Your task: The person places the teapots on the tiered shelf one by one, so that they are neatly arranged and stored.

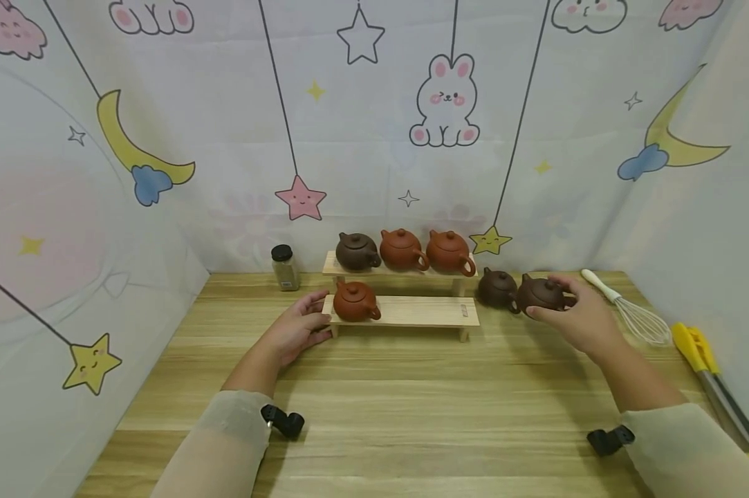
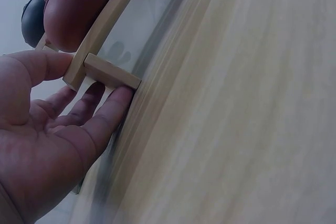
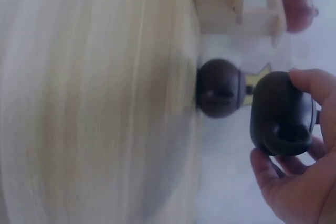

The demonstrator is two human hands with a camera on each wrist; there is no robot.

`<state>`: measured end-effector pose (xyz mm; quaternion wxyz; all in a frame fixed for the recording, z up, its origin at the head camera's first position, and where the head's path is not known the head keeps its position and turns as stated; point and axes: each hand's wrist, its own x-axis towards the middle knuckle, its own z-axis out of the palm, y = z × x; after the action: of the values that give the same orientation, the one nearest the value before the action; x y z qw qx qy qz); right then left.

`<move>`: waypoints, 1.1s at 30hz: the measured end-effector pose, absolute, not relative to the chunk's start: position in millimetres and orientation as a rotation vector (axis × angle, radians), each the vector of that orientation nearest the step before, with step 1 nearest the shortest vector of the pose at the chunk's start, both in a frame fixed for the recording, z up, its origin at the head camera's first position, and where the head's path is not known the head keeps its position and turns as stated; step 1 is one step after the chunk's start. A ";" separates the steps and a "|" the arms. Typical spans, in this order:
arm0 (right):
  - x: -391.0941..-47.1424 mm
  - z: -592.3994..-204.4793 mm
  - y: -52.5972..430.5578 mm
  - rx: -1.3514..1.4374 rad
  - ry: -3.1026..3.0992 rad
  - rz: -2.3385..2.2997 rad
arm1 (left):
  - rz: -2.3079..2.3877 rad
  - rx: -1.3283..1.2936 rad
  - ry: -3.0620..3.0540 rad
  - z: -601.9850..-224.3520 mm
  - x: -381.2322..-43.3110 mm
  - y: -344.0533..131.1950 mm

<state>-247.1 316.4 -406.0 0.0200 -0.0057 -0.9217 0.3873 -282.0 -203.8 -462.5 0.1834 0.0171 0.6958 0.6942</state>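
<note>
My right hand (image 1: 578, 317) grips a dark brown teapot (image 1: 539, 295) between thumb and fingers; in the right wrist view that teapot (image 3: 278, 106) is raised off the tabletop. Just left of it, a second dark teapot (image 1: 497, 287) sits on the table. My left hand (image 1: 294, 328) holds the left end of the low wooden stand (image 1: 420, 312), its thumb at the board and a fingertip by the leg (image 2: 111, 72). A reddish-brown teapot (image 1: 354, 302) stands on that board's left part. Behind, the higher stand (image 1: 330, 263) bears a dark teapot (image 1: 357, 251) and two reddish-brown teapots (image 1: 401, 250).
A small black-lidded jar (image 1: 285, 268) stands at the back left. On the right lie a whisk (image 1: 638, 315) with a cream handle and yellow-and-grey tongs (image 1: 698, 353). A printed curtain (image 1: 380, 159) hangs behind the wooden table (image 1: 411, 415).
</note>
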 end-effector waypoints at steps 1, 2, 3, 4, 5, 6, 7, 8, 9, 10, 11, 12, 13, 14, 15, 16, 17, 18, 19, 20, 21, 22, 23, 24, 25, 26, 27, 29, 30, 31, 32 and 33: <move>-244.9 -404.5 313.3 0.000 -2.859 1.210 | 1.957 0.052 1.962 -462.3 -282.0 -203.6; -242.9 -402.8 309.9 0.019 -2.857 1.220 | 1.958 0.051 1.962 -462.3 -282.3 -203.5; -240.8 -400.9 306.6 0.038 -2.855 1.221 | 1.957 0.050 1.962 -462.1 -282.5 -203.3; -239.0 -398.6 303.0 0.059 -2.853 1.225 | 1.958 0.045 1.962 -462.2 -282.5 -203.3; -237.1 -396.3 299.4 0.077 -2.853 1.229 | 1.957 0.043 1.962 -462.2 -282.6 -203.5; -235.2 -393.9 295.8 0.096 -2.853 1.236 | 1.957 0.041 1.962 -462.1 -282.6 -203.7; -233.3 -391.4 291.8 0.115 -2.853 1.242 | 1.957 0.039 1.962 -462.1 -282.6 -203.9; -231.5 -389.3 287.8 0.130 -2.853 1.246 | 1.958 0.036 1.962 -462.0 -282.7 -204.2; -230.0 -387.4 283.9 0.147 -2.853 1.245 | 1.957 0.039 1.963 -461.9 -282.7 -204.2; -228.5 -385.7 279.8 0.160 -2.856 1.255 | 1.956 0.035 1.963 -461.8 -282.7 -204.4; -227.0 -384.4 275.7 0.170 -2.857 1.263 | 1.954 0.040 1.966 -461.7 -282.8 -204.4; -225.9 -383.6 271.5 0.181 -2.857 1.272 | 1.955 0.042 1.966 -461.7 -282.9 -204.3; -225.0 -383.3 267.4 0.190 -2.856 1.284 | 1.954 0.046 1.968 -461.8 -283.1 -204.3; -224.2 -383.5 263.2 0.201 -2.859 1.292 | 1.953 0.049 1.969 -462.0 -283.3 -204.1; -223.7 -384.0 258.9 0.213 -2.863 1.297 | 1.954 0.051 1.968 -462.2 -283.6 -204.1; -223.5 -385.0 254.5 0.225 -2.866 1.297 | 1.954 0.049 1.968 -462.3 -283.6 -204.4; -223.7 -386.4 250.1 0.240 -2.866 1.301 | 1.954 0.049 1.968 -462.6 -283.7 -204.6; -224.0 -387.9 245.4 0.254 -2.867 1.312 | 1.955 0.047 1.967 -462.9 -283.5 -204.8; -224.5 -389.5 240.8 0.268 -2.869 1.318 | 1.954 0.044 1.969 -462.9 -283.4 -205.0; -225.1 -391.3 236.1 0.281 -2.869 1.330 | 1.954 0.043 1.970 -462.9 -283.3 -205.0; -225.5 -392.7 231.1 0.298 -2.865 1.348 | 1.954 0.041 1.971 -462.8 -283.1 -205.1; -225.9 -393.7 225.6 0.315 -2.858 1.369 | 1.951 0.041 1.973 -462.7 -282.9 -205.0; -226.3 -394.7 220.0 0.329 -2.852 1.394 | 1.951 0.042 1.975 -462.5 -282.8 -204.8; -226.7 -395.3 214.2 0.347 -2.847 1.421 | 1.951 0.040 1.976 -462.3 -282.6 -204.6; -227.4 -396.4 208.7 0.364 -2.845 1.433 | 1.950 0.037 1.977 -461.9 -282.4 -204.5; -228.2 -397.4 203.2 0.380 -2.842 1.449 | 1.950 0.037 1.977 -461.6 -282.4 -204.2; -229.0 -398.2 197.8 0.395 -2.840 1.459 | 1.951 0.035 1.977 -461.3 -282.4 -204.1; -232.2 -401.0 187.1 0.408 -2.842 1.461 | 1.950 0.034 1.979 -461.3 -282.1 -204.4; -234.3 -402.4 182.1 0.415 -2.842 1.465 | 1.950 0.034 1.979 -461.4 -282.1 -204.4; -236.1 -403.8 177.5 0.416 -2.843 1.458 | 1.951 0.032 1.979 -461.4 -282.0 -204.6; -238.4 -404.9 172.6 0.421 -2.839 1.457 | 1.951 0.034 1.979 -461.7 -282.1 -204.6; -240.7 -406.0 168.0 0.423 -2.838 1.444 | 1.951 0.036 1.979 -461.9 -282.3 -204.6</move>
<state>-240.7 168.0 -406.0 -0.0354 0.1316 -0.8829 0.4493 -282.3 -204.6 -461.9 0.1801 0.0129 0.7005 0.6904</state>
